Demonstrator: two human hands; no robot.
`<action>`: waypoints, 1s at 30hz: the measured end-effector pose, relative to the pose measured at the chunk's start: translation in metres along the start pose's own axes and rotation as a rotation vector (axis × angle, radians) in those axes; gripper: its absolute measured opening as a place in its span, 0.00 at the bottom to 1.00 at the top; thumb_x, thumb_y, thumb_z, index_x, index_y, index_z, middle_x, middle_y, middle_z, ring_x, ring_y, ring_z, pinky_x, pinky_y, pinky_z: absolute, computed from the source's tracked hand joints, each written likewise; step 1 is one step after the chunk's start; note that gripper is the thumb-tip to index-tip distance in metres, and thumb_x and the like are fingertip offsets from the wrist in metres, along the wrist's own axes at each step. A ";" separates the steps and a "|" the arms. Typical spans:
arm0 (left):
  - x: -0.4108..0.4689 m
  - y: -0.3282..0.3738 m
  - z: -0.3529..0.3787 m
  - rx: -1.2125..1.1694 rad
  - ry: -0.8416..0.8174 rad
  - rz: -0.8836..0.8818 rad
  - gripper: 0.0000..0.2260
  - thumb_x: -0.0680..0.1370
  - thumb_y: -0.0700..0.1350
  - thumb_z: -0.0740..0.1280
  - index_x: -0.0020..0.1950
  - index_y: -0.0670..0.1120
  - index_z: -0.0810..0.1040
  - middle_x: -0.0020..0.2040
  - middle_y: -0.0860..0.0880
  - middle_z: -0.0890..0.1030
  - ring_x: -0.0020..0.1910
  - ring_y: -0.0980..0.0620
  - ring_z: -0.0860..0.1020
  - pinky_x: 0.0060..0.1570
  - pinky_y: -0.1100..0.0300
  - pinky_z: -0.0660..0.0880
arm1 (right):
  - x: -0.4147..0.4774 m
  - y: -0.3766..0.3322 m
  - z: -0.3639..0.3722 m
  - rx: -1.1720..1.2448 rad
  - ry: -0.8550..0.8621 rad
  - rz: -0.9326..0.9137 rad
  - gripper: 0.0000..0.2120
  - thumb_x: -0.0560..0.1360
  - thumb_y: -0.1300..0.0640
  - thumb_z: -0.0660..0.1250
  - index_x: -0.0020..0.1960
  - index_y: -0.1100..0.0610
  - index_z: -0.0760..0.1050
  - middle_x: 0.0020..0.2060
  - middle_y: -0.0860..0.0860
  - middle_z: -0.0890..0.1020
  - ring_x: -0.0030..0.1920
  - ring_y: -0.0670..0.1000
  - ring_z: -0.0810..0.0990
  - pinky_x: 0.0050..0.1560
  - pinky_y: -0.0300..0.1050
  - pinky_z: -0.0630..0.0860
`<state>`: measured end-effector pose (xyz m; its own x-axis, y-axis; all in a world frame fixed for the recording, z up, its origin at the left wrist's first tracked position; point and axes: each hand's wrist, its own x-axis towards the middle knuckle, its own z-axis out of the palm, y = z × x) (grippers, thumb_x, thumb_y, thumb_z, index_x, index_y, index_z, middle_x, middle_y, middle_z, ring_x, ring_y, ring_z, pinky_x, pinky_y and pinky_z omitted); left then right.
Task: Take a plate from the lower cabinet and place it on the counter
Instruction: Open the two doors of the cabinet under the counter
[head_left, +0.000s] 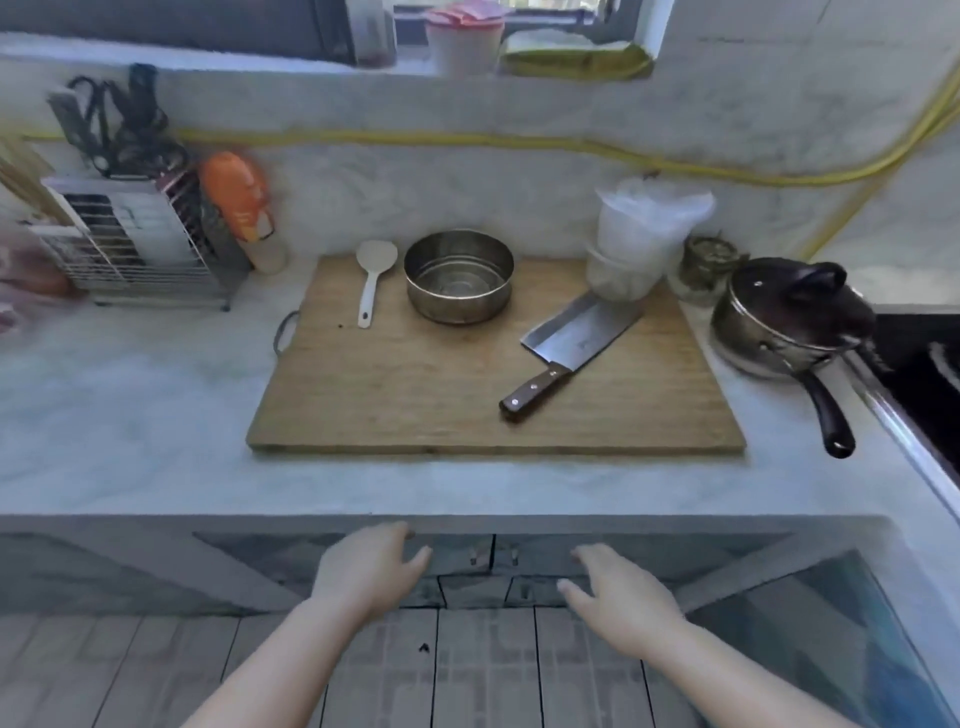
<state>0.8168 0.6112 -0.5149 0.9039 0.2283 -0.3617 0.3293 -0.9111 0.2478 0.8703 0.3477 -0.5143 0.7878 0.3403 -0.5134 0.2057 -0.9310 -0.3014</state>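
My left hand (370, 566) and right hand (618, 597) reach, fingers spread and empty, toward the lower cabinet doors (483, 561) just below the counter (130, 415) edge. Above them a wooden cutting board (415, 395) lies on the counter, carrying a steel bowl (459, 277), a white spoon (371, 278) and a cleaver (571, 348).

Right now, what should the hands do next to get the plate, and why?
Probably take hold of the two small cabinet handles and pull the doors open. Both the left hand and the right hand are open and empty, reaching toward the lower cabinet, whose doors look shut. No plate shows yet, so it can't be lifted onto the counter until the doors open.
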 end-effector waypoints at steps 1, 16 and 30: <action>0.005 -0.001 0.014 -0.022 -0.016 -0.009 0.24 0.75 0.61 0.55 0.67 0.52 0.70 0.65 0.53 0.77 0.61 0.52 0.75 0.52 0.57 0.74 | 0.008 0.006 0.011 0.003 -0.010 0.004 0.27 0.78 0.41 0.53 0.72 0.52 0.59 0.70 0.48 0.68 0.62 0.50 0.73 0.54 0.46 0.72; 0.091 -0.013 0.162 -0.326 -0.136 -0.171 0.19 0.75 0.58 0.58 0.63 0.51 0.72 0.60 0.52 0.79 0.58 0.49 0.77 0.46 0.61 0.70 | 0.126 0.033 0.141 0.363 0.001 0.079 0.26 0.77 0.45 0.57 0.73 0.51 0.60 0.73 0.46 0.63 0.67 0.48 0.70 0.58 0.40 0.69; 0.104 0.006 0.202 -0.812 -0.147 -0.184 0.07 0.74 0.51 0.65 0.50 0.60 0.77 0.55 0.57 0.81 0.57 0.57 0.77 0.54 0.62 0.71 | 0.156 0.027 0.173 0.496 0.109 0.074 0.13 0.77 0.48 0.58 0.57 0.49 0.75 0.55 0.45 0.79 0.54 0.48 0.78 0.48 0.41 0.73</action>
<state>0.8581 0.5600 -0.7326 0.7906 0.2507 -0.5587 0.6124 -0.3216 0.7222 0.8986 0.3983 -0.7415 0.8513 0.2354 -0.4690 -0.1323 -0.7686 -0.6259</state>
